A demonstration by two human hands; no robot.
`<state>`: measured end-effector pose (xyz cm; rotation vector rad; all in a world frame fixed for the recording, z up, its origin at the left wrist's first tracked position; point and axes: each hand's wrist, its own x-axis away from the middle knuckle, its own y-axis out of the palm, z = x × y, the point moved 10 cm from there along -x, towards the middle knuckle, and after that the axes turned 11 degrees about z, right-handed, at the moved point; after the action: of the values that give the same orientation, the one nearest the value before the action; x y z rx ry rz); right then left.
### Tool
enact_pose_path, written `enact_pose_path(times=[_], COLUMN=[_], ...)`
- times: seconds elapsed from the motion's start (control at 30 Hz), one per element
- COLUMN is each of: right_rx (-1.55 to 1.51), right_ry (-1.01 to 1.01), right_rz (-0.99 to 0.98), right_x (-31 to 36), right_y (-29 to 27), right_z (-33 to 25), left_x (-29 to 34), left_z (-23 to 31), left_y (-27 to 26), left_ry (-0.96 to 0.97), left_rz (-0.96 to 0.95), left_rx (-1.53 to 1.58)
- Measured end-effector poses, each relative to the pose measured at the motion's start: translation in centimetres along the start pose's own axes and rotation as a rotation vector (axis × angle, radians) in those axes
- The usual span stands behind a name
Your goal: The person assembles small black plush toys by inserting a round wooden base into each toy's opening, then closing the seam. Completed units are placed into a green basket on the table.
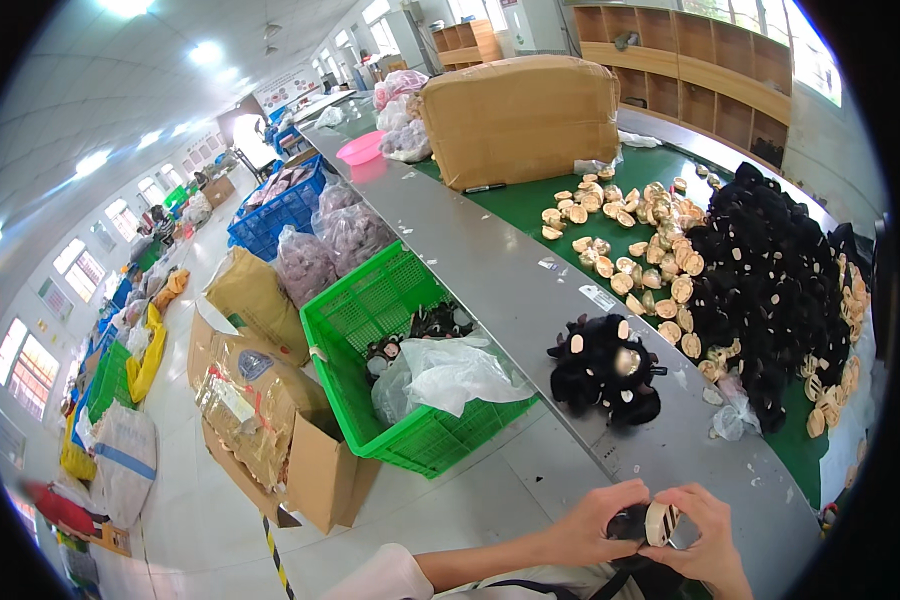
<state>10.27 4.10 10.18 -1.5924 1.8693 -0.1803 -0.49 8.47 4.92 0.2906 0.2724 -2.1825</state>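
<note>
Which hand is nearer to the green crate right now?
Left. The left hand is below and right of the green crate in the picture, on the crate's side of the cream-and-black piece; the right hand grips that piece from the far side, farther off.

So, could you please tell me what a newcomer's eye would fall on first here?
Probably the big heap of black pieces on the right of the long table, with pale tan shell-like pieces scattered to its left. Next might come the bright green crate beside the table and the large brown carton farther back on it. Lower right, the left hand and right hand hold a black-and-tan piece.
</note>
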Motion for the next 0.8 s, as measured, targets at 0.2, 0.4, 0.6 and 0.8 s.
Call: enact_pose_path(times=[0.2,0.4,0.6,0.8], right_rx=[-0.019,-0.116,-0.401,-0.257], right_ry=[-0.029,-0.124,0.354,0.388], right_rz=[0.319,0.617,0.606,0.444], right_x=[-1.4,-3.3,-2.1,-0.4], right_y=[-1.8,-1.8,2.2,3.8], right_z=[-1.0,-1.2,5.6,5.5], left_x=[-0.1,-0.2,0.3,-0.3], left_z=[2.2,1.1,0.4,-5.6], left_y=[0.4,-1.3,-4.1,-4.7], left_ry=[0.146,0.108,-0.061,-0.303], left_rz=[0.23,0.393,0.46,0.43], left_rx=[-0.122,0.005,0.002,0.05])
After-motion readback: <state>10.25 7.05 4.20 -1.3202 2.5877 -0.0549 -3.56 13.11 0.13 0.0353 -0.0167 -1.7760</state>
